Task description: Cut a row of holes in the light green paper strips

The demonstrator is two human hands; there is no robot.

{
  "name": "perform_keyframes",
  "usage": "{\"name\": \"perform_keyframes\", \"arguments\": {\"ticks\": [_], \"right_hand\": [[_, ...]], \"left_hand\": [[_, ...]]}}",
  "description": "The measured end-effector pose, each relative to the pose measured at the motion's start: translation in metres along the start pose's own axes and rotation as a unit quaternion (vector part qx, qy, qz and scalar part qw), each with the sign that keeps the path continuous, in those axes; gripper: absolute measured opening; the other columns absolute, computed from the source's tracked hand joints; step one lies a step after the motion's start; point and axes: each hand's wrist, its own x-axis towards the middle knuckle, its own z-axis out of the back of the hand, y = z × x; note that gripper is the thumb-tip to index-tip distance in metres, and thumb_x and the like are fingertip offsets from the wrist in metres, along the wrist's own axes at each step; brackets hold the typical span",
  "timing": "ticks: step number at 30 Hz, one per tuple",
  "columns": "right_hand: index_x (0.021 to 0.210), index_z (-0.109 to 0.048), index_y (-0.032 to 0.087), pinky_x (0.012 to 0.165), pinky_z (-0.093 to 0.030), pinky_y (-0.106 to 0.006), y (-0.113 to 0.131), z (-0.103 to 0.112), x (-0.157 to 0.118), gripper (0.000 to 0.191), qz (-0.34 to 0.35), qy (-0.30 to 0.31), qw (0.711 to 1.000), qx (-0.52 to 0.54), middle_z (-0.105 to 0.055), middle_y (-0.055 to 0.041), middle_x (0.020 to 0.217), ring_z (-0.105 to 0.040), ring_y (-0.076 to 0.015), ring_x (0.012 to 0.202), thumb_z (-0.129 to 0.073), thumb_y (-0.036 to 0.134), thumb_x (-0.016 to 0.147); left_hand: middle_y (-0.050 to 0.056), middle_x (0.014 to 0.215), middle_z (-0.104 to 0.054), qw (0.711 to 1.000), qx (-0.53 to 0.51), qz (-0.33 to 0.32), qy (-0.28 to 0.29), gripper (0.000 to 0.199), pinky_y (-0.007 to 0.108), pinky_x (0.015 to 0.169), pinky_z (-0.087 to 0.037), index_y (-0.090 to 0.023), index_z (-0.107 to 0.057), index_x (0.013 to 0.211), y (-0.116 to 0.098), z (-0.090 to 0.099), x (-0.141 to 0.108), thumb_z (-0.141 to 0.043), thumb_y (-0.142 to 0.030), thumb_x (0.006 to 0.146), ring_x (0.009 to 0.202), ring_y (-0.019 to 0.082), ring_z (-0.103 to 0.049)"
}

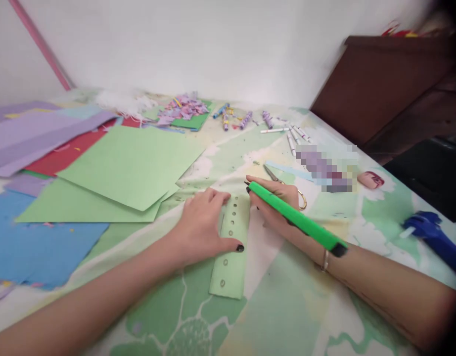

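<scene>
A narrow light green paper strip (233, 269) lies on the patterned tablecloth in front of me, with a column of small dark circles drawn down it. My left hand (204, 225) rests on its left side, thumb across the strip and fingers near its far end, pressing it flat. To the right of the strip, my right hand (274, 202) is closed around a bright green marker (295, 215), its dark tip pointing up and left above the strip's far right corner. Scissors (271, 173) with a gold handle lie partly hidden behind my right hand.
Large light green sheets (127, 163), a blue sheet (42, 237) and purple paper (46, 138) lie left. Paper scraps (185, 109), rolled paper pieces (246, 120) and white sticks (274, 130) lie farther back. A blue glue gun (432, 235) is at right.
</scene>
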Motion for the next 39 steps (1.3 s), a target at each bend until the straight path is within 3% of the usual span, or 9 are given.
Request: {"name": "perform_keyframes", "arguments": {"ticks": [7, 10, 14, 20, 24, 27, 31, 36, 39], "right_hand": [[0.119, -0.063, 0.017, 0.081, -0.052, -0.035, -0.018, -0.004, 0.011, 0.044, 0.069, -0.006, 0.995, -0.070, -0.072, -0.0065, 0.103, -0.066, -0.0211, 0.088, -0.046, 0.005, 0.080], [0.114, -0.066, 0.015, 0.073, -0.053, -0.036, -0.017, -0.006, 0.012, 0.038, 0.090, 0.003, 0.990, -0.110, -0.072, -0.0080, 0.086, -0.066, -0.0215, 0.075, -0.053, 0.005, 0.080], [0.105, -0.064, 0.015, 0.077, -0.053, -0.035, -0.019, -0.004, 0.012, 0.019, 0.106, 0.033, 0.984, -0.142, -0.068, -0.0063, 0.093, -0.064, -0.0172, 0.083, -0.057, 0.019, 0.088], [0.116, -0.056, 0.016, 0.082, -0.053, -0.039, -0.028, 0.003, 0.015, 0.029, 0.080, 0.053, 0.982, -0.165, -0.059, -0.0087, 0.116, -0.060, -0.0187, 0.096, -0.053, 0.031, 0.092], [0.117, -0.056, 0.017, 0.082, -0.052, -0.039, -0.032, 0.009, 0.017, 0.028, 0.068, 0.052, 0.984, -0.157, -0.058, -0.0088, 0.117, -0.060, -0.0188, 0.097, -0.053, 0.031, 0.092], [0.117, -0.056, 0.017, 0.083, -0.052, -0.039, -0.032, 0.011, 0.017, 0.028, 0.057, 0.050, 0.987, -0.141, -0.058, -0.0089, 0.118, -0.060, -0.0188, 0.098, -0.053, 0.031, 0.092], [0.114, -0.057, 0.017, 0.082, -0.052, -0.038, -0.026, 0.012, 0.016, 0.027, 0.043, 0.056, 0.993, -0.094, -0.059, -0.0084, 0.116, -0.060, -0.0180, 0.096, -0.052, 0.032, 0.093], [0.107, -0.064, 0.015, 0.071, -0.048, -0.031, -0.009, 0.016, 0.013, 0.027, 0.000, 0.027, 0.999, 0.043, -0.063, -0.0020, 0.072, -0.057, -0.0147, 0.068, -0.060, 0.024, 0.082], [0.081, -0.067, 0.013, 0.061, -0.044, -0.027, 0.009, 0.022, 0.006, 0.024, -0.042, 0.027, 0.984, 0.171, -0.059, -0.0024, 0.061, -0.052, -0.0125, 0.058, -0.048, 0.028, 0.083]], "left_hand": [[0.010, 0.097, -0.060, 0.993, 0.063, 0.095, -0.010, 0.054, 0.037, 0.075, -0.045, -0.015, -0.052, 0.099, -0.022, -0.007, 0.002, -0.074, -0.037, 0.055, 0.090, 0.027, -0.057], [0.017, 0.100, -0.057, 0.986, 0.116, 0.106, -0.048, 0.041, 0.043, 0.079, -0.041, -0.013, -0.050, 0.091, -0.036, -0.014, -0.012, -0.065, -0.041, 0.067, 0.098, 0.035, -0.053], [0.013, 0.087, -0.058, 0.985, 0.131, 0.098, -0.052, 0.033, 0.039, 0.069, -0.042, -0.016, -0.048, 0.081, -0.048, -0.025, -0.028, -0.066, -0.039, 0.065, 0.085, 0.031, -0.056], [-0.004, 0.064, -0.050, 0.992, 0.093, 0.050, -0.073, 0.023, 0.022, 0.048, -0.036, -0.016, -0.048, 0.072, -0.026, -0.022, -0.024, -0.064, -0.032, 0.077, 0.054, 0.009, -0.047], [-0.008, 0.054, -0.043, 0.985, 0.063, -0.025, -0.161, 0.028, 0.018, 0.043, -0.036, -0.014, -0.050, 0.066, -0.010, -0.015, -0.020, -0.059, -0.032, 0.086, 0.046, 0.005, -0.042], [-0.009, 0.052, -0.039, 0.948, 0.060, -0.080, -0.302, 0.020, 0.017, 0.041, -0.034, -0.014, -0.052, 0.070, -0.007, -0.006, -0.022, -0.057, -0.025, 0.087, 0.044, 0.005, -0.041], [-0.006, 0.055, -0.045, 0.851, 0.101, -0.220, -0.466, 0.009, 0.023, 0.052, -0.039, -0.016, -0.056, 0.076, -0.010, 0.007, -0.031, -0.056, -0.013, 0.085, 0.052, 0.008, -0.044], [-0.002, 0.059, -0.058, 0.744, 0.202, -0.423, -0.476, 0.012, 0.030, 0.061, -0.039, -0.016, -0.058, 0.074, -0.017, 0.012, -0.043, -0.064, -0.006, 0.077, 0.061, 0.012, -0.053], [0.002, 0.060, -0.061, 0.710, 0.235, -0.474, -0.464, 0.014, 0.033, 0.063, -0.042, -0.013, -0.059, 0.073, -0.026, 0.013, -0.049, -0.065, -0.001, 0.074, 0.066, 0.016, -0.058]]}}
